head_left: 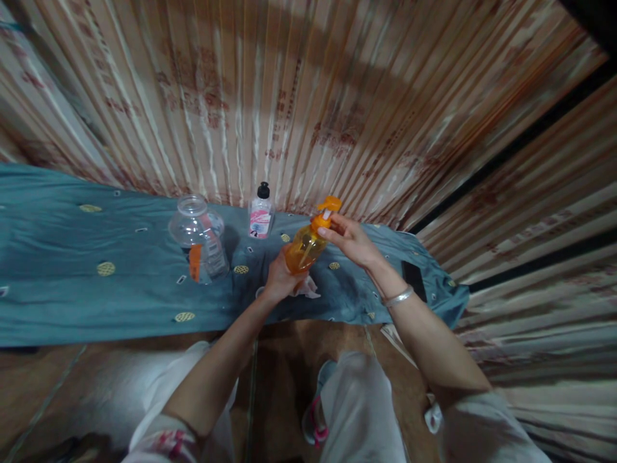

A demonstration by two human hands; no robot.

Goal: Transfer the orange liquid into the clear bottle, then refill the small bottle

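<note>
An orange see-through pump bottle (307,247) is held up and tilted to the right over the cloth-covered bench. My left hand (281,278) is wrapped round its lower body. At the neck, my right hand (351,240) pinches the collar just beneath the orange pump head (330,204). A crumpled white tissue (308,289) lies on the cloth below the bottle, partly covered by my left hand. Behind and to the left stands a clear bottle with a black cap and pink label (260,222). Farther left is a large clear plastic jar (193,222), uncapped, with an orange label.
A blue-green cloth with yellow pineapple prints (130,257) covers the long bench. Toward its right end lies a dark flat object (413,280). A pleated patterned curtain (250,96) hangs close behind. My legs are below the front edge, above the brown floor (279,379).
</note>
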